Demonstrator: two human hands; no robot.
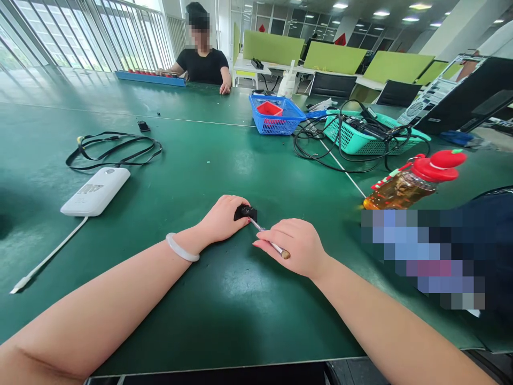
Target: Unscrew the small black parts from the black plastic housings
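Observation:
Near the middle of the table, my left hand is closed around a small black block-shaped part, with the fingers over its left side and top. Small round details show on the part's upper face, too small to name. My right hand pinches a small brush with a thin, shiny shaft. Its brown, rounded end points back toward me, and its thin end meets the near edge of the black part. Whether that tip enters the part I cannot tell. A white bracelet circles my left wrist.
To the left lie a white power bank, a black cable loop and a small black piece. A blue basket, green basket with cables, and red-capped bottle stand right. A person sits opposite behind a blue tray.

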